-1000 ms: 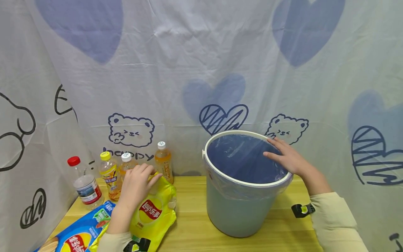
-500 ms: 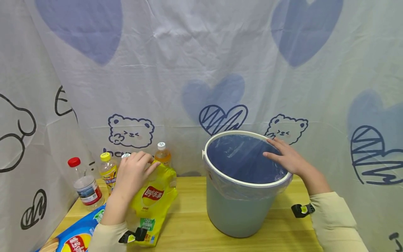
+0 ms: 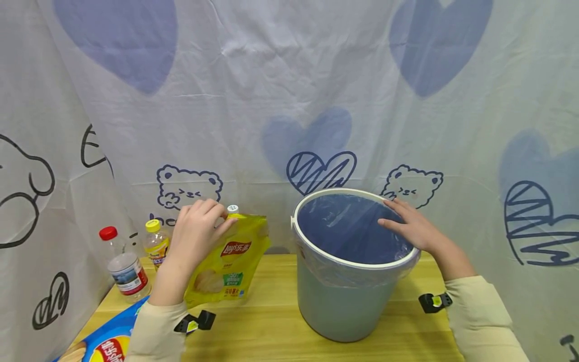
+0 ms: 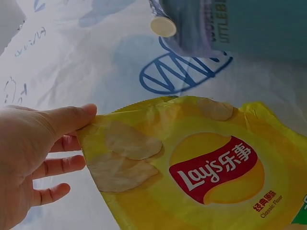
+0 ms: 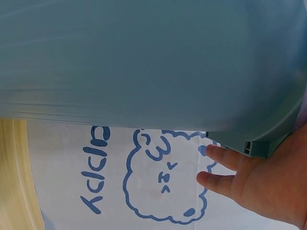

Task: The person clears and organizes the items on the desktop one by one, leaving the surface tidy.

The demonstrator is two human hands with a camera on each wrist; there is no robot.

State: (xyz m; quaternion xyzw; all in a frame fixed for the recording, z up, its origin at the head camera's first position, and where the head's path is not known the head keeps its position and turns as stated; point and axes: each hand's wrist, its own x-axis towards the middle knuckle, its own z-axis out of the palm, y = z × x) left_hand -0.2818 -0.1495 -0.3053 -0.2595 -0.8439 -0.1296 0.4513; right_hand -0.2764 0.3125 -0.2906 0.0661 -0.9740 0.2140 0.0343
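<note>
My left hand [image 3: 195, 239] pinches a yellow Lay's chip bag [image 3: 235, 259] by its top edge, thumb on the near face. In the left wrist view the thumb presses the corner of the bag [image 4: 216, 165], and the other fingers show beyond its edge. The bag hangs over the table, left of a grey-blue trash bin [image 3: 344, 304] lined with a clear plastic bag. My right hand [image 3: 413, 227] rests on the bin's right rim, thumb over the opening. In the right wrist view two fingers of this hand [image 5: 268, 179] extend straight along the bin's outside.
A red-capped bottle [image 3: 126, 271] and a yellow-capped bottle [image 3: 157, 247] stand at the back left. Behind the chip bag shows the white cap [image 3: 232, 209] of another bottle. A blue Lay's bag [image 3: 106, 337] lies at the front left. A printed curtain [image 3: 253, 100] surrounds the wooden table [image 3: 253, 332].
My left hand has raised the yellow chip bag and swung its lower end up off the table, tilting it toward the right. The right hand and the bin have stayed put.
</note>
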